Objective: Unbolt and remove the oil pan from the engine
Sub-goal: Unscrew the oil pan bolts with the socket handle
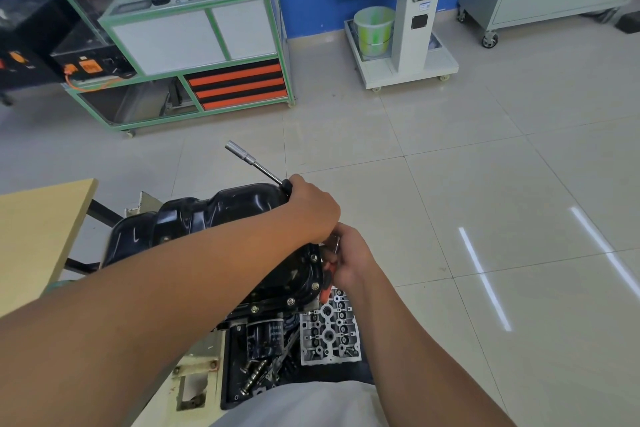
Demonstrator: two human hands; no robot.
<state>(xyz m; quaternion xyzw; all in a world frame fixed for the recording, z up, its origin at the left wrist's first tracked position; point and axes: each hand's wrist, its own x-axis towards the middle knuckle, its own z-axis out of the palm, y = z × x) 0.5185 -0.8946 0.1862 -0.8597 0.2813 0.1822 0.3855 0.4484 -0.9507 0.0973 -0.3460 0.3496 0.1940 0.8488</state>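
Note:
The black oil pan (207, 215) faces up on the inverted engine, with bolts (314, 286) visible along its right flange. My left hand (311, 208) reaches across the pan and grips the black handle of a socket driver (254, 163), whose chrome shaft and socket point up and away to the left. My right hand (349, 258) is just beside the pan's right edge and grips a tool with a red-and-black handle (325, 288); its metal end near my fingers is partly hidden.
A black oil filter (265, 336) hangs below the pan. A grey cylinder head part (330, 329) and loose metal pieces lie in a tray beneath. A wooden table (38, 218) stands left. A green-framed cart (194, 45) and a white machine stand (401, 17) stand farther off on tiled floor.

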